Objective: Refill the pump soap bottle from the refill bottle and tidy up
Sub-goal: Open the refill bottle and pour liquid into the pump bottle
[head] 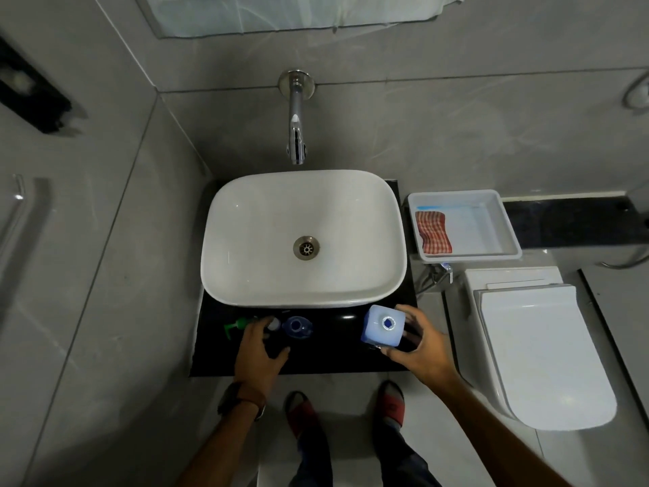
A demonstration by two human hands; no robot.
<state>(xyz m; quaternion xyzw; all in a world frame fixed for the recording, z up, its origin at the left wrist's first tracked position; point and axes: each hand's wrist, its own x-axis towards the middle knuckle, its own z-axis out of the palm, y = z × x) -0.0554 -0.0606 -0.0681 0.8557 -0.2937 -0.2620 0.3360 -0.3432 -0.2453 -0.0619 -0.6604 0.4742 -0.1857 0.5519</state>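
The pale blue refill bottle (377, 330) stands upright on the black counter (337, 356) in front of the sink, its mouth uncapped and blue liquid showing inside. My right hand (419, 344) grips it from the right, fingers behind and thumb in front. The blue pump soap bottle (296, 327) stands left of it with its neck open. The green pump head (234, 325) lies on the counter further left. My left hand (258, 351) rests there with fingers stretched, fingertips at the pump's collar and a small grey cap (274, 323), thumb spread apart.
A white basin (246, 212) fills the counter behind the bottles, under a wall tap (296, 135). To the right, a white tray (505, 237) holds a red checked cloth (433, 232). A toilet (537, 349) stands at lower right. My feet are on the floor below.
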